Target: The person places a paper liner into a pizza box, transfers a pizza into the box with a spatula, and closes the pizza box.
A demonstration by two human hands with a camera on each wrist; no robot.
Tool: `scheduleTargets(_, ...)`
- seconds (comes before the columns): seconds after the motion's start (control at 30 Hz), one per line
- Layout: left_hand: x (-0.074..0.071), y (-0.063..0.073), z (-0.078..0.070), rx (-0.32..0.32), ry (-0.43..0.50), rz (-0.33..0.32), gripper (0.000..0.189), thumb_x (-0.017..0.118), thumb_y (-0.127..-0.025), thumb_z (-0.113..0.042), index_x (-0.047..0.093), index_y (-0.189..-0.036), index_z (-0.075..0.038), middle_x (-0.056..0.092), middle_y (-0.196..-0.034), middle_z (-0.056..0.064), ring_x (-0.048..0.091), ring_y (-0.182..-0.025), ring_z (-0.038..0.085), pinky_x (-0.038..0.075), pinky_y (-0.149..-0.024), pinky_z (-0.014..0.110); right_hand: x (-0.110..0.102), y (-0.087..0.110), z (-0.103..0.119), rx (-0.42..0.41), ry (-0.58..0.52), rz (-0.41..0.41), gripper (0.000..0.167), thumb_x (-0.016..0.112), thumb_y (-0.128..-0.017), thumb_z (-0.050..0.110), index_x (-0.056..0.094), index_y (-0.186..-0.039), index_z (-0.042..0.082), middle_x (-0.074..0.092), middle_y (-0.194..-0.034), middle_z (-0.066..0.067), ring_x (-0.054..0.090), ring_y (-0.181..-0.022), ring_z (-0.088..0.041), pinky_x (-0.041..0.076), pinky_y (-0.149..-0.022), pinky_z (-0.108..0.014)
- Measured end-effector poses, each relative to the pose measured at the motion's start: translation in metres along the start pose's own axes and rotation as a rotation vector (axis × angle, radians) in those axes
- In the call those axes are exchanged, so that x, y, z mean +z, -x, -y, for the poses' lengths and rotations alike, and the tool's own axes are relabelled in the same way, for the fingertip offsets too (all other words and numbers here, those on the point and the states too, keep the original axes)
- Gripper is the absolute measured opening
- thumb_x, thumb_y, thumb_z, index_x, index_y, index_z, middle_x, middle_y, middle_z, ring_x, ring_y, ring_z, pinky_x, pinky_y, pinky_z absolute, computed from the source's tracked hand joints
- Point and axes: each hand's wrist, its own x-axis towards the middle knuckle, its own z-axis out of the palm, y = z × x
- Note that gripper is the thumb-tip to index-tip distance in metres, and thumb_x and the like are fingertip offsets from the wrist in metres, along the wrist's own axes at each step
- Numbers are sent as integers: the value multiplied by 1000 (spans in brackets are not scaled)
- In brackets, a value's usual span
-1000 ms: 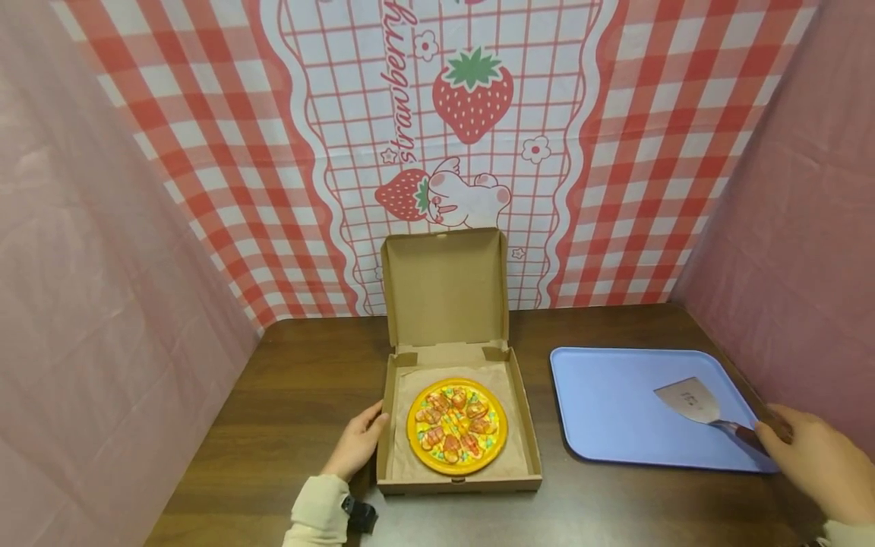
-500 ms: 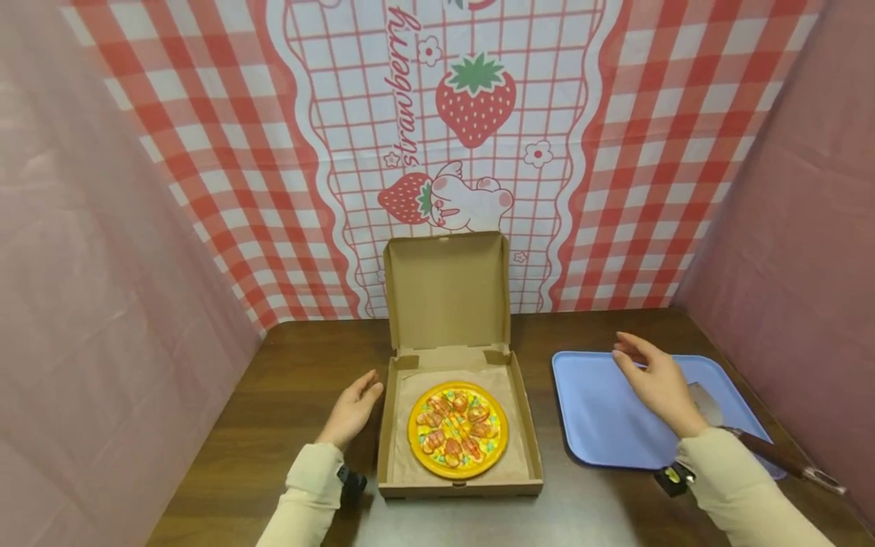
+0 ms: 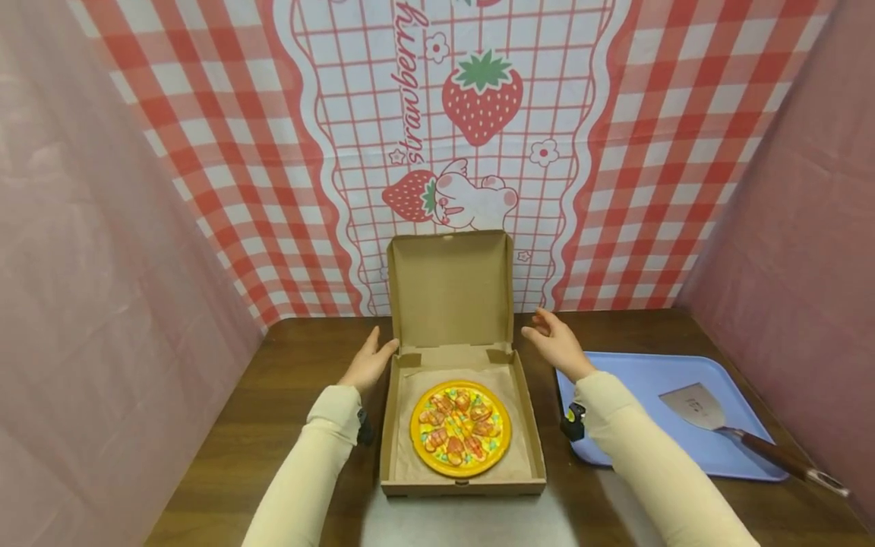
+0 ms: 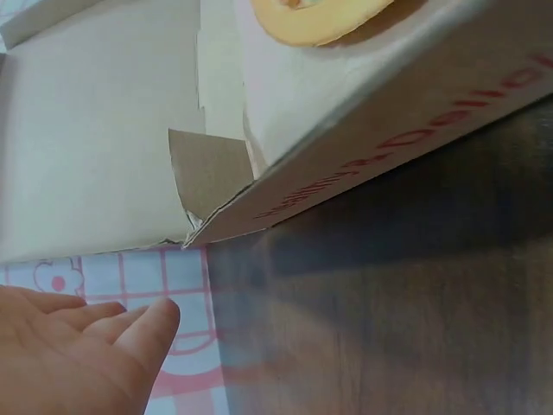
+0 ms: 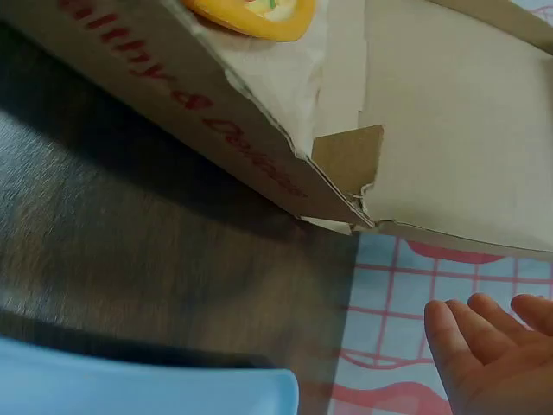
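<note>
A cardboard pizza box [image 3: 451, 289] stands with its lid raised against the back cloth. Inside, on brown paper, lies a toy-like pizza [image 3: 461, 428] with a thick yellow crust. My left hand [image 3: 368, 363] is beside the box's back left corner, fingers extended, holding nothing. On the other side my right hand [image 3: 557, 346] hovers by the lid's lower right edge, with relaxed fingers and nothing in them. Both wrist views show a gap between the hand and the lid [image 4: 104, 147]. A spatula [image 3: 697, 406] with a brown handle lies on the blue tray [image 3: 636, 365].
The tray's left part is partly covered by my right sleeve [image 3: 636, 433]. The spatula's handle sticks out past the tray's right edge. A checked strawberry cloth [image 3: 328, 152] hangs behind the brown wooden table [image 3: 287, 395], and pink curtains stand at both sides.
My right hand has let go of the spatula, leaving it on the tray, and has moved left to the lid. My left hand has come off the box's side and moved farther back.
</note>
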Motion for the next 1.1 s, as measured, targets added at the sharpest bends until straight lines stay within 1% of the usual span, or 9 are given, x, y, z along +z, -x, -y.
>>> scheduleTargets(0.1,-1,-7,-5,-42,18,33,79,38,-103,-48,0,-158,-7,4,-165,19,11,-151,38,14,-123,52,7,-7,2,52,-4,50,70,50,-102,28,17,-154,-5,30,-153,-33,33,-141,-46,33,-115,-54)
scheduleTargets(0.23,-1,-13,-9,-71,39,45,80,37,-102,-49,-1,-158,-5,2,-165,18,7,-152,35,11,-124,50,17,-14,1,110,-7,94,72,44,-104,35,10,-155,-3,20,-159,-30,25,-146,-44,25,-119,-53)
scheduleTargets(0.3,1,-16,-11,-81,55,44,80,37,-102,-49,0,-158,-5,2,-165,17,6,-152,34,10,-124,49,22,-17,1,131,-4,106,73,42,-104,36,8,-155,-4,17,-159,-30,23,-146,-44,23,-120,-53)
scheduleTargets(0.4,5,-19,-14,-87,70,44,81,39,-101,-48,2,-157,-4,4,-165,18,6,-152,34,10,-124,49,30,-21,1,155,-22,117,73,42,-104,33,7,-155,-4,16,-159,-30,21,-147,-44,21,-121,-51)
scheduleTargets(0.53,13,-21,-19,-93,91,44,80,41,-101,-45,3,-157,-2,7,-164,22,10,-152,36,13,-124,49,39,-23,-1,156,-40,133,73,46,-102,30,8,-156,-1,17,-159,-30,21,-147,-43,22,-121,-52)
scheduleTargets(0.73,21,-21,-22,-107,113,30,78,43,-100,-42,5,-158,-5,11,-163,21,15,-151,37,15,-123,50,43,-24,-4,108,-72,144,68,49,-102,23,14,-155,-1,22,-157,-31,22,-146,-44,26,-118,-56)
scheduleTargets(0.87,22,-22,-21,-101,135,18,78,44,-100,-42,6,-158,-6,12,-163,21,15,-151,37,16,-123,50,42,-25,-5,123,-84,153,68,48,-101,23,15,-154,-2,19,-157,-32,18,-147,-45,24,-119,-57)
scheduleTargets(0.93,22,-23,-20,-99,145,15,78,43,-100,-42,6,-158,-6,12,-163,21,16,-150,37,16,-123,50,41,-25,-4,136,-107,158,69,48,-100,23,14,-154,-2,17,-158,-32,16,-148,-45,21,-120,-56)
scheduleTargets(1.1,21,-26,-18,-87,176,4,76,42,-101,-41,8,-158,-5,12,-163,20,16,-150,37,15,-123,51,40,-27,-3,159,-159,146,67,48,-101,22,16,-154,-2,17,-159,-31,17,-149,-42,21,-121,-53)
